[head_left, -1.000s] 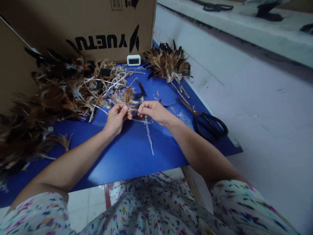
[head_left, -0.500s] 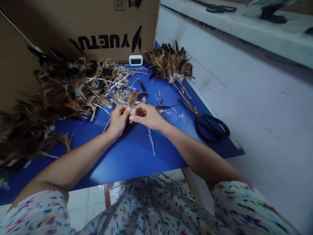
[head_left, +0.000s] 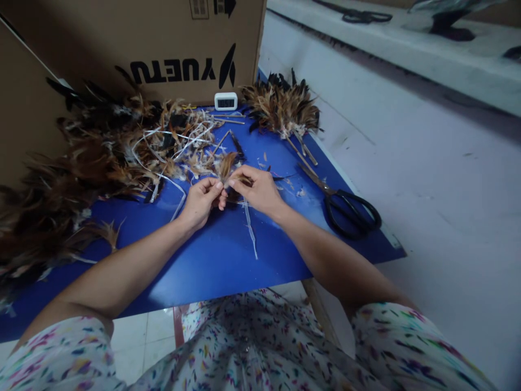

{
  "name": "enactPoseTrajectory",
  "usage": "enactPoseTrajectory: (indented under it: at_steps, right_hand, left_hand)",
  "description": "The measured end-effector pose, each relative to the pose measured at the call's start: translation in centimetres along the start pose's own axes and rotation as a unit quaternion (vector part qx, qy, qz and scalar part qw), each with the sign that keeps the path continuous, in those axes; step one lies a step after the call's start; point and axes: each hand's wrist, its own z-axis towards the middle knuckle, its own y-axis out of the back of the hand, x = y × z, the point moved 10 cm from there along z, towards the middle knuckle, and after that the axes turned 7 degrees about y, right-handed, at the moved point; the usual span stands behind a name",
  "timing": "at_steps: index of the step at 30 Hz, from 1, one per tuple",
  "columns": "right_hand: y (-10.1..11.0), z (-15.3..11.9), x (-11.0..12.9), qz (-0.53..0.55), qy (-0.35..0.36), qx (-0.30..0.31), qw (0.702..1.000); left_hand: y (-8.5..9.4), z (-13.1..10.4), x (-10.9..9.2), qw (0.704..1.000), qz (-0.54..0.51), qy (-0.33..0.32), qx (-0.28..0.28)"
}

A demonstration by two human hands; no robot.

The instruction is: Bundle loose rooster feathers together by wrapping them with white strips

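Observation:
Over the blue table, my left hand (head_left: 202, 202) pinches the base of a small bunch of brown feathers (head_left: 228, 164) between thumb and fingers. Close against it on the right, my right hand (head_left: 260, 190) is closed too, its thumb and fingertips on feathers at the same bunch. Its fingers partly hide what they grip. Below the hands a strip of clear plastic tie (head_left: 249, 228) trails down onto the table. Left of them lies a big heap of loose brown and black feathers (head_left: 109, 157) tangled with white strips (head_left: 189, 142).
Black-handled scissors (head_left: 352, 213) lie at the right edge of the blue table (head_left: 228, 260). Behind them rests a bundle of feathers on sticks (head_left: 285, 103). A small white digital clock (head_left: 226, 101) stands before a cardboard box (head_left: 175, 32). A pale wall (head_left: 427, 179) borders the right side.
My right hand has shifted slightly right and up, its fingers now on feathers. My left hand has barely moved, and the small bunch has shifted a little right.

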Motion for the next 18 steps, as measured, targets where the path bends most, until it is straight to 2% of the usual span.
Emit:
enactPoseTrajectory:
  at_steps: [9, 18]
  right_hand:
    - [0.6, 0.1, 2.0, -0.05, 0.09, 0.002, 0.995]
    - [0.3, -0.1, 3.0, -0.107, 0.146, 0.021, 0.983]
  left_hand:
    - [-0.3, 0.1, 0.5, 0.999, -0.015, 0.033, 0.023]
    - [-1.0, -0.1, 0.7, 0.997, -0.018, 0.062, 0.051]
